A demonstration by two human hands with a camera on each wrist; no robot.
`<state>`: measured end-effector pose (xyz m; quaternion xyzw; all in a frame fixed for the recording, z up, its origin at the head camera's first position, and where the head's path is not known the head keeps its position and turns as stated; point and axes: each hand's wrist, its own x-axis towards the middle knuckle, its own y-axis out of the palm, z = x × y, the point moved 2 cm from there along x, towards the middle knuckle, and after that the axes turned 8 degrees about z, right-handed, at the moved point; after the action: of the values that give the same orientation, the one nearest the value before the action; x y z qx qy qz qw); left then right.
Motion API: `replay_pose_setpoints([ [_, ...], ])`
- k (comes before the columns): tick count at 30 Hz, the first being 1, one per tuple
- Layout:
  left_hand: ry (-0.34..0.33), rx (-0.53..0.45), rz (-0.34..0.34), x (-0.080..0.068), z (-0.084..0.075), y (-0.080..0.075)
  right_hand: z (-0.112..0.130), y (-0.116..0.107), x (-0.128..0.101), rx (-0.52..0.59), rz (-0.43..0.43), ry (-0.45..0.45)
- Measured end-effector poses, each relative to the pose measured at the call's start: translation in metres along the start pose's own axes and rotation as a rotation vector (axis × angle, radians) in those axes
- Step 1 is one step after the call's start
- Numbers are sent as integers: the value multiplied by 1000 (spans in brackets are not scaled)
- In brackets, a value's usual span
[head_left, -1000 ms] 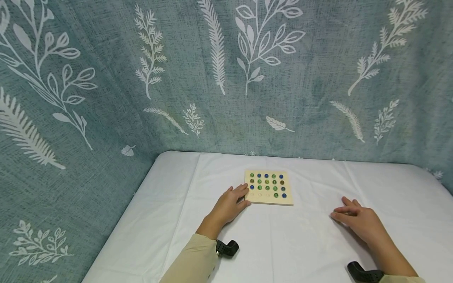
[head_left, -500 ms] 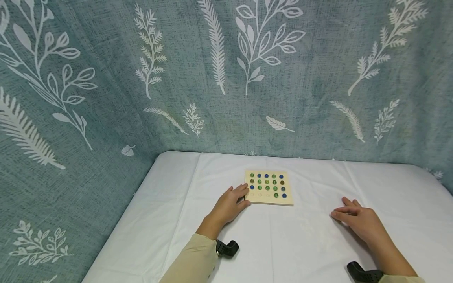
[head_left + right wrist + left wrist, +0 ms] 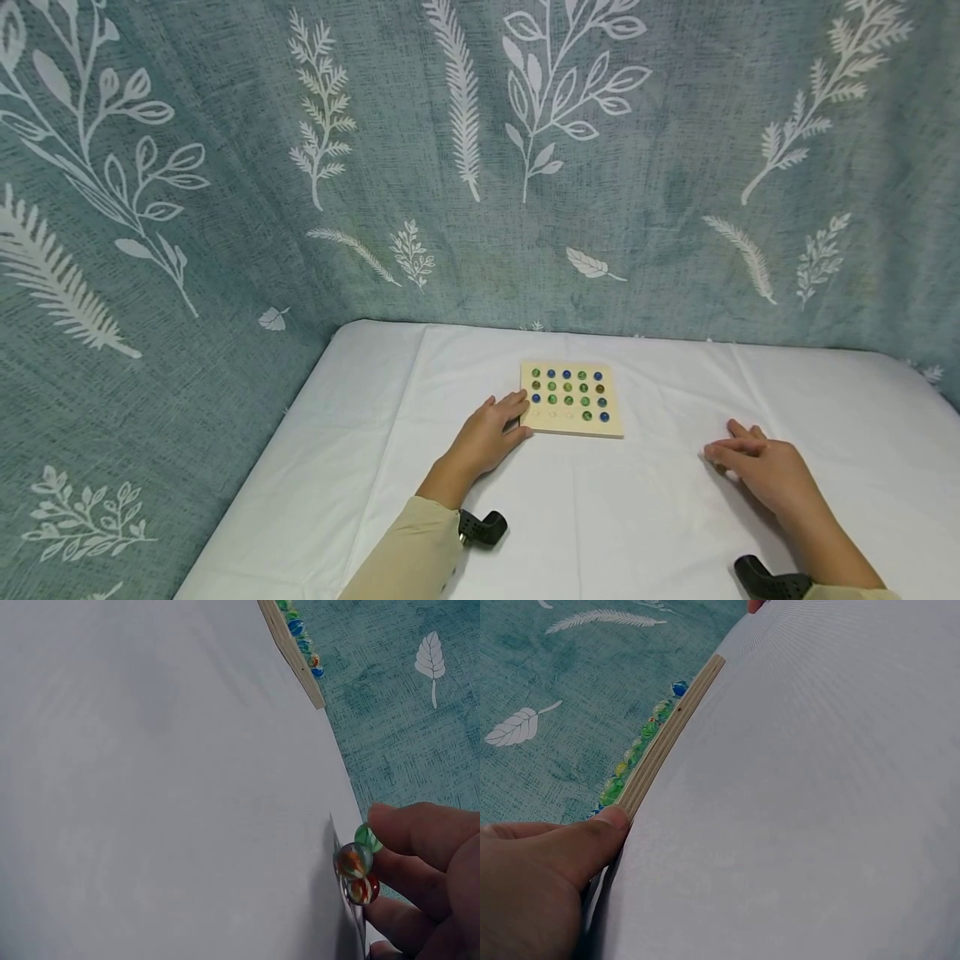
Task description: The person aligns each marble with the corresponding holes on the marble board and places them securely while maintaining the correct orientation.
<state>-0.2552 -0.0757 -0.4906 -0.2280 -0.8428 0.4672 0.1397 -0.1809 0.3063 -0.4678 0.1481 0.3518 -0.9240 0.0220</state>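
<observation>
A square wooden board lies on the white cloth, most of its holes filled with green and blue marbles; its near row is mostly bare. My left hand lies flat beside the board's left edge, and its thumb touches the near-left corner. From the left wrist, the board shows edge-on. My right hand rests on the cloth to the right, apart from the board. Its curled fingers close around three loose marbles, green, orange and red, which lie on the cloth.
The white-covered table meets a teal leaf-print curtain at the back and left. Black wrist-camera mounts sit under both forearms. The board's far end is in the right wrist view.
</observation>
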Motion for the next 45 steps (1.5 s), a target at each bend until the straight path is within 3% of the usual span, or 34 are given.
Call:
replay_pose_setpoints([
  [7, -3, -9, -1, 1, 2, 1, 15, 5, 6, 59, -75, 56],
  [15, 0, -17, -7, 2, 3, 2, 57, 35, 17, 108, -98, -105],
  [22, -4, -21, -10, 0, 2, 1, 88, 71, 35, 183, -68, -149],
  [31, 15, 8, -16, 1, 3, 1, 111, 103, 50, 256, -47, -205],
  [45, 10, 16, -10, 2, 2, 1, 118, 118, 54, 120, -66, -241],
])
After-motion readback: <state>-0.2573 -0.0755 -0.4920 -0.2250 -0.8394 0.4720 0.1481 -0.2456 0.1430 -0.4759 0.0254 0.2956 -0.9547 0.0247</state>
